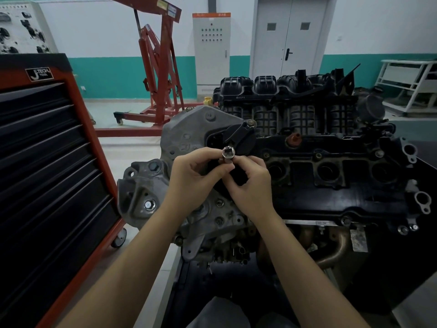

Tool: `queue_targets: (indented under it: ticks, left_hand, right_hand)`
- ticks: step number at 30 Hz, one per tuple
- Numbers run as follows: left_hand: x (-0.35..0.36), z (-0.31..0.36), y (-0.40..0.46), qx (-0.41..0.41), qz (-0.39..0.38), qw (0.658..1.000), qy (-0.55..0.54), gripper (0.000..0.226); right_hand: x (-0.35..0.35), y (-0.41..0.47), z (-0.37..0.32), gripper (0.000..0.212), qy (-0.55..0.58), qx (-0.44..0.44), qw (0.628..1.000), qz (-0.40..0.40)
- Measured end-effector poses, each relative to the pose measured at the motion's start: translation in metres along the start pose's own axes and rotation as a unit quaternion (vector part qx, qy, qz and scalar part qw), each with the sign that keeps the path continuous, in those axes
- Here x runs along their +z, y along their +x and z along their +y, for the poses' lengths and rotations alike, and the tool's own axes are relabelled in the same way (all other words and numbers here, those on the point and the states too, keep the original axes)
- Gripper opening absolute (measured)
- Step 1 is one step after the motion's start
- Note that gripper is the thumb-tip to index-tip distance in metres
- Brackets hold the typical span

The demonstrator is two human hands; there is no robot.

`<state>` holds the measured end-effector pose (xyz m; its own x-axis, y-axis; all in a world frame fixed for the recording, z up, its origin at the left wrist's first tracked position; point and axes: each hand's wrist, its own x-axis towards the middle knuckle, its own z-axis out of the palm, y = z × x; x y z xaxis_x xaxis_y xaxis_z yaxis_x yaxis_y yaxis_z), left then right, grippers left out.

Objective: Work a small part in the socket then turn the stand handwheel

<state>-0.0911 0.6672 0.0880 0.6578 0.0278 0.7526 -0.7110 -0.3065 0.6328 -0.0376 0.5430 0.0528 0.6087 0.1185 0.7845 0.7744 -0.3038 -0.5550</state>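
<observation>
From the head camera: both hands meet above the engine (331, 176), at its left end. The left hand (191, 178) and right hand (250, 185) pinch a chrome socket (228, 155). It looks small, rigid and likely slippery; best gripped round its barrel.

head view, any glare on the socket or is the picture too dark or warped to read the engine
Head view: the chrome socket, pinched between left hand and right hand, shows a small bright highlight on its rim but stays sharp; the engine is dim, with its lower parts sunk in shadow; the wide-angle lens bends the tool cabinet and the door near the edges.
</observation>
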Motion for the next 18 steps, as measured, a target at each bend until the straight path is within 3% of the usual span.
queue_targets:
  ticks: [5, 8, 12, 18]
  left_hand:
    - [-0.0012, -0.0002, 0.0012, 0.016, -0.025, 1.0, 0.011, 0.024]
    - [0.0002, -0.0015, 0.0009, 0.02, 0.003, 0.999, 0.033, 0.021]
    - [0.0007, -0.0004, 0.0004, 0.001, -0.005, 1.0, 0.004, 0.026]
    - [-0.0018, -0.0014, 0.0017, -0.004, -0.034, 0.999, 0.006, 0.02]
  right_hand:
    - [0.0011, -0.0002, 0.0033, 0.015, 0.003, 0.02, 1.0, 0.007]
    - [0.0024, -0.0002, 0.0034, 0.009, 0.005, 0.017, 1.0, 0.013]
    - [0.0022, -0.0001, 0.0017, 0.021, 0.009, -0.007, 1.0, 0.019]
    - [0.0024, -0.0007, 0.0055, 0.019, 0.003, 0.001, 1.0, 0.02]
